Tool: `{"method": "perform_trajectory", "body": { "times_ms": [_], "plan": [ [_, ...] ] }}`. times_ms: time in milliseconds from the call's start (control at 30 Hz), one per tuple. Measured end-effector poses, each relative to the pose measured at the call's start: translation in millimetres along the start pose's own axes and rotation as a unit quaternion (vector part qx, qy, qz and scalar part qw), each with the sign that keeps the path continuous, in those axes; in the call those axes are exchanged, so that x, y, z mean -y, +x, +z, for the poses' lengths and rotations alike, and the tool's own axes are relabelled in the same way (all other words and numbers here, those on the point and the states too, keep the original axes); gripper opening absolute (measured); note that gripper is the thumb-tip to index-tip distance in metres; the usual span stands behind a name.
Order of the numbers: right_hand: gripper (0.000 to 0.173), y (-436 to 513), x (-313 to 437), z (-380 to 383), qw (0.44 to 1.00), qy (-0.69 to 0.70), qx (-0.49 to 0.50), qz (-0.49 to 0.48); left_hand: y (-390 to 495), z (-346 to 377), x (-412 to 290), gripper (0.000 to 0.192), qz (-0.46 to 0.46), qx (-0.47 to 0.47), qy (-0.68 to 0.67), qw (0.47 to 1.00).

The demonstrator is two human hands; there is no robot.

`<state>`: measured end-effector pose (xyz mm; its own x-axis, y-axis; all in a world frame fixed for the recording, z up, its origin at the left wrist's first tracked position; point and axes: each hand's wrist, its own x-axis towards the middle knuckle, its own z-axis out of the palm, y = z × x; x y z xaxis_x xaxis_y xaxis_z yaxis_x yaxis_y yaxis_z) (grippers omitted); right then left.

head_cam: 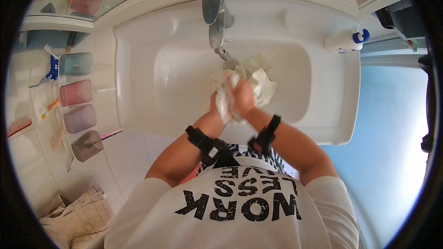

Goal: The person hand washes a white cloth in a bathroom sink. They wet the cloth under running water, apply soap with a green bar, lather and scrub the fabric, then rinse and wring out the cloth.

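Observation:
A wet, cream-coloured cloth lies bunched in the basin of a white washbasin, with whitish foam on part of it. Around a fold of it, my left hand is closed, partly covered by the fabric. My right hand grips the same cloth just beside it, and its fingers are blurred. Both hands press close together below the chrome faucet. Its spout ends near the drain, which the cloth borders. I cannot make out running water.
On the basin's right rim lies or stands a white pump bottle with a blue top. Coloured tumblers and toothbrushes are mounted along the left tiled wall. A red comb hangs there too. A checked towel is at lower left.

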<state>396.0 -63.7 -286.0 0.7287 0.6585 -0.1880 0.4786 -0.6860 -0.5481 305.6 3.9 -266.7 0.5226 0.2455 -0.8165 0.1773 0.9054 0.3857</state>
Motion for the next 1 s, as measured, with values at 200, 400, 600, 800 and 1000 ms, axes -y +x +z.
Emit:
{"method": "perform_trajectory", "body": {
  "times_ms": [200,400,600,800,1000],
  "plan": [
    [0.031,-4,5,10,0.992,0.084,0.084,0.051,-7,5,3,0.038,-0.043,-0.017,-0.021,0.999],
    [0.046,15,-39,-25,0.964,0.237,-0.034,0.111,-23,-2,-44,0.033,0.004,0.192,-0.052,0.98],
    [0.043,-4,-59,-80,0.869,0.48,0.116,0.037,-44,-2,-106,0.037,0.177,0.016,0.13,0.975],
    [0.042,-19,-61,-100,0.868,0.408,0.26,0.112,-63,-7,-124,0.034,0.222,-0.012,0.149,0.964],
    [0.038,-28,-68,-81,0.852,0.48,0.191,0.084,-82,-19,-141,0.029,0.295,0.043,0.094,0.95]
  ]
}}
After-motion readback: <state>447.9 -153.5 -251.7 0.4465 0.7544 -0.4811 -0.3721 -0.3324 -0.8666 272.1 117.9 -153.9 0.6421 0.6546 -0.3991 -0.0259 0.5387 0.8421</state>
